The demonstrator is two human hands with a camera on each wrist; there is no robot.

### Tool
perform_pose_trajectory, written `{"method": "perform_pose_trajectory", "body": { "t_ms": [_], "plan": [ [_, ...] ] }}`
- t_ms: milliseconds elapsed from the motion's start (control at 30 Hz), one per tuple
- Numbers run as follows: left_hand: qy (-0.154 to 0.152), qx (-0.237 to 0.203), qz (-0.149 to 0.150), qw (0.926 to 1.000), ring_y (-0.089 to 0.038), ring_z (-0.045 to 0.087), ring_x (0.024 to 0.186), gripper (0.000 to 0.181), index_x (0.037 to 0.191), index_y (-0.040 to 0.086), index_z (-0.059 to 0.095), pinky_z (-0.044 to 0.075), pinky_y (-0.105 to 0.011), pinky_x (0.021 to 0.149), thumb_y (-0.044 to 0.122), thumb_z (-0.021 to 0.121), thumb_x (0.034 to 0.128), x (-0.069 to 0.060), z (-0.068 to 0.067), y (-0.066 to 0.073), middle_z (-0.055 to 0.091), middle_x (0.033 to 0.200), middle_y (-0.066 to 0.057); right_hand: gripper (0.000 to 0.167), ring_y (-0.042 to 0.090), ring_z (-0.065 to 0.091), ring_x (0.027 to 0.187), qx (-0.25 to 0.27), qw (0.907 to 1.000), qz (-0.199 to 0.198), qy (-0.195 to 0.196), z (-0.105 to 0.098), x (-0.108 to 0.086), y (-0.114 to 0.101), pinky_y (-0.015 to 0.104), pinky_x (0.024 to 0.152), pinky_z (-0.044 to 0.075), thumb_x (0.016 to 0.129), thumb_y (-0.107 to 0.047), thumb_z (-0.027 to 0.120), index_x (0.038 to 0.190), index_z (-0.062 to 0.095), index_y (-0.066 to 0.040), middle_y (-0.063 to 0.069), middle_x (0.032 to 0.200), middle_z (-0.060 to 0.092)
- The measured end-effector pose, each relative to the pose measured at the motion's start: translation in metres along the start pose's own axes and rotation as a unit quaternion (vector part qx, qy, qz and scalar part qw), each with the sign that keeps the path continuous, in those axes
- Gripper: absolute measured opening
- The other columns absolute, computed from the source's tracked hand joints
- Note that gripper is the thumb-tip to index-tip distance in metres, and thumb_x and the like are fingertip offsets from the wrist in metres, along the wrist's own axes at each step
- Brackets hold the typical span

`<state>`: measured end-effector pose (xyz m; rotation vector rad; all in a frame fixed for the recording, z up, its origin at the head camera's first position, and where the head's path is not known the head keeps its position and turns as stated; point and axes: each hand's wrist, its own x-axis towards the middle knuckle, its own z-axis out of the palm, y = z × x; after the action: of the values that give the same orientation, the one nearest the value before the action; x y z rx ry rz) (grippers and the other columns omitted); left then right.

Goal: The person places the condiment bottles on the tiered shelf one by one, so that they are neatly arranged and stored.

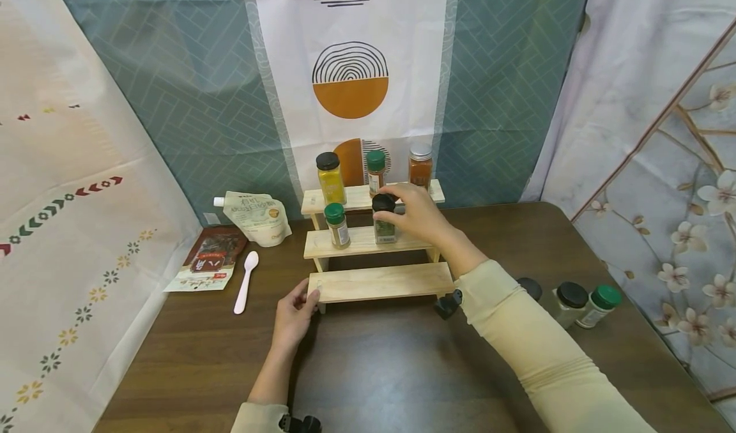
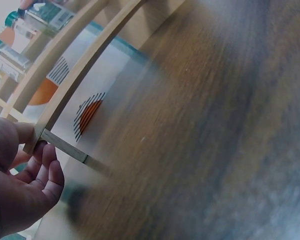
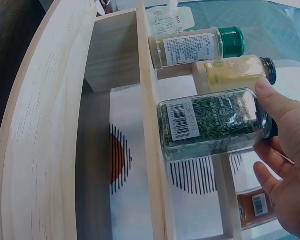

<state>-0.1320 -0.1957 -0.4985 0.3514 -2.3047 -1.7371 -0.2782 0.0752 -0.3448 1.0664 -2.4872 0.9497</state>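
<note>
Fingers of the right hand grip the herb jar by its black lid, head view. Jar directly below them at the middle shelf, long axis roughly upright; right hand clearly nearer, left hand down at the left end of the lowest shelf. Green-lidded bottle left of the jar, same shelf, apart. Yellow jar and orange-red jar on the top shelf. Rack pale bare wood, straight planks; counter dark brown, some sheen.

Left wrist view: left fingers pinch the plank's end corner, beside a slim squared leg; wood-grain streaks, much of it blurred.

Right wrist view: jar is clear, flat-sided, boxy, full of dark green flakes, white barcode label near the base. Base at the shelf edge, can't tell whether it bears full weight. Neighbouring bottle round, smooth, paper-labelled; lowest plank shows fine grain
</note>
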Motion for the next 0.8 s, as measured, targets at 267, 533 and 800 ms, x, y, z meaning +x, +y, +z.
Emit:
{"method": "perform_pose_trajectory", "body": {
  "t_ms": [267, 533, 800],
  "plan": [
    [-0.003, -0.001, 0.005, 1.0000, -0.013, 0.060, 0.072, 0.043, 0.137, -0.005, 0.059, 0.051, -0.019, 0.064, 0.011, 0.068, 0.0985, -0.001, 0.001, 0.001, 0.062, 0.087, -0.014, 0.053, 0.029, 0.061, 0.108, 0.003, 0.9998, 0.018, 0.004, 0.001, -0.003, 0.000, 0.045, 0.091, 0.051, 0.091, -0.033, 0.078, 0.134, 0.062, -0.005, 0.012, 0.128, 0.063],
    [0.000, -0.005, 0.006, 1.0000, -0.010, 0.060, 0.070, 0.043, 0.137, -0.005, 0.059, 0.052, -0.019, 0.063, 0.010, 0.068, 0.0985, -0.002, 0.001, 0.002, 0.060, 0.086, -0.011, 0.055, 0.030, 0.063, 0.106, 0.010, 0.9994, 0.027, 0.021, -0.007, -0.023, 0.007, 0.051, 0.093, 0.048, 0.093, -0.029, 0.076, 0.138, 0.059, -0.003, 0.013, 0.128, 0.063],
    [0.001, -0.003, 0.002, 1.0000, -0.012, 0.061, 0.071, 0.043, 0.138, -0.006, 0.058, 0.052, -0.019, 0.064, 0.010, 0.067, 0.0986, -0.001, 0.001, 0.000, 0.062, 0.087, -0.013, 0.055, 0.029, 0.062, 0.105, 0.019, 0.9983, 0.054, -0.004, -0.019, -0.049, 0.014, 0.051, 0.090, 0.051, 0.094, -0.028, 0.075, 0.140, 0.058, -0.003, 0.013, 0.128, 0.064]
  ]
}}
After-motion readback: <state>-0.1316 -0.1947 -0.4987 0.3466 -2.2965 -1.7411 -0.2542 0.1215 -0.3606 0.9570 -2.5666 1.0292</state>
